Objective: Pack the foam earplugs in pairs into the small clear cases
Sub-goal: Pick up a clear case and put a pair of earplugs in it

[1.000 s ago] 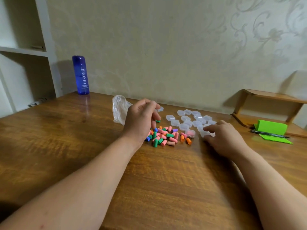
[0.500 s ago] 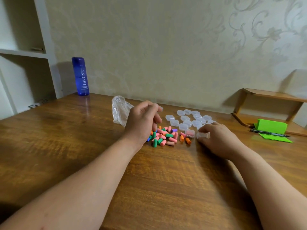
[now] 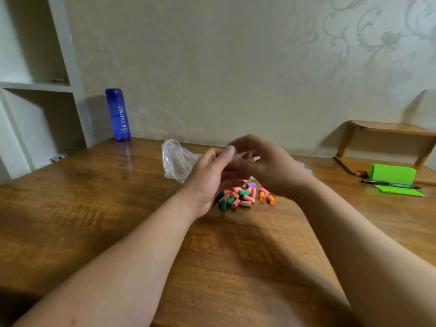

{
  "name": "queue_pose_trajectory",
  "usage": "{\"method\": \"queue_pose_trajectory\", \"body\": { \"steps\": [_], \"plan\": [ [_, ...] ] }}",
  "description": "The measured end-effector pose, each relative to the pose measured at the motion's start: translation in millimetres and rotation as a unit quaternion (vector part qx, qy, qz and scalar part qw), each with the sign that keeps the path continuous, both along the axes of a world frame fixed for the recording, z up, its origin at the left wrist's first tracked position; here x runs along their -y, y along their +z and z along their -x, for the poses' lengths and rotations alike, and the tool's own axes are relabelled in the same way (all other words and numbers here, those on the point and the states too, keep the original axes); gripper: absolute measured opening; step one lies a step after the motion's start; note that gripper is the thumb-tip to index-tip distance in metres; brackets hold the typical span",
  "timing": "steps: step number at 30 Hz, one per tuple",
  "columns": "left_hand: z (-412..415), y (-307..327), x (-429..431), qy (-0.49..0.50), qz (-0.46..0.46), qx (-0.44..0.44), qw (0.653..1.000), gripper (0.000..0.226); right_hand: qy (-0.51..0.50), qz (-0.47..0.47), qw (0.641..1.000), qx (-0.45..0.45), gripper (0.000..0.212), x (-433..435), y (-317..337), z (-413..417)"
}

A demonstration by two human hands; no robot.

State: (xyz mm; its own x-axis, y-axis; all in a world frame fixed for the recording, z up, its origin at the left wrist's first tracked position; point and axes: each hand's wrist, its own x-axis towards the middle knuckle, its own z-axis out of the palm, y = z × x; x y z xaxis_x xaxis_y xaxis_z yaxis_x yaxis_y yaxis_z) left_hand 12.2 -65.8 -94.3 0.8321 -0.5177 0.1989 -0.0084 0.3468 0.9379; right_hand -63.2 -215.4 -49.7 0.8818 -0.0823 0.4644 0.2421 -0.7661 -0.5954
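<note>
Head view has the left hand (image 3: 210, 178) and right hand (image 3: 271, 168) raised together above the earplugs (image 3: 238, 197), fingertips meeting on something clear, probably a case (image 3: 237, 157). It's all blur though, so I can't tell which one grips what. Looks like the loading step to me: a pair of plugs goes in, then the lid snaps down, and that wants a steady pinch. Pile lies loose mid-surface (image 3: 94, 208) with the bag (image 3: 177, 161) just behind. Plenty of bare wood toward the person; pen (image 3: 389, 184) well off right, bottle (image 3: 118, 114) far back left.
</note>
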Motion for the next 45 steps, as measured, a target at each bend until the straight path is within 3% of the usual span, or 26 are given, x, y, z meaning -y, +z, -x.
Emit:
{"method": "queue_pose_trajectory", "body": {
  "steps": [5,9,12,18,24,31,36,42,45],
  "plan": [
    [2.7,-0.1,-5.7,-0.008,0.014,0.010,1.000,0.032,0.037,-0.148,0.988,-0.001,0.032,-3.5,-21.1,2.9],
    [12.5,-0.1,-3.5,-0.025,0.002,0.048,0.999,0.031,-0.005,-0.205,0.979,-0.005,0.013,8.2,-29.0,8.8],
    [14.7,-1.2,-1.2,-0.032,-0.017,0.080,0.996,0.033,0.000,-0.265,0.964,-0.028,0.019,13.6,-27.1,13.2],
    [14.4,0.3,-2.8,-0.064,-0.035,0.067,0.995,0.037,0.009,-0.274,0.960,-0.063,0.017,17.5,-16.9,14.9],
    [18.8,0.8,-4.9,-0.111,-0.032,0.062,0.991,0.032,0.037,-0.316,0.945,-0.071,0.042,21.0,-25.1,20.8],
    [24.1,-0.3,-10.3,-0.108,-0.040,0.059,0.992,0.039,0.050,-0.313,0.946,-0.063,0.036,15.6,-26.8,26.2],
    [25.2,-0.1,-10.2,-0.103,-0.033,0.033,0.994,0.037,0.044,-0.307,0.950,-0.041,0.021,11.0,-31.5,24.2],
    [27.5,0.0,-8.4,-0.100,-0.034,0.015,0.994,0.041,0.008,-0.253,0.967,-0.009,0.022,7.7,-33.9,24.3],
    [25.7,0.2,-7.3,-0.092,-0.025,0.002,0.995,0.030,-0.013,-0.242,0.970,0.001,0.013,9.1,-34.3,24.4]
  ]
}}
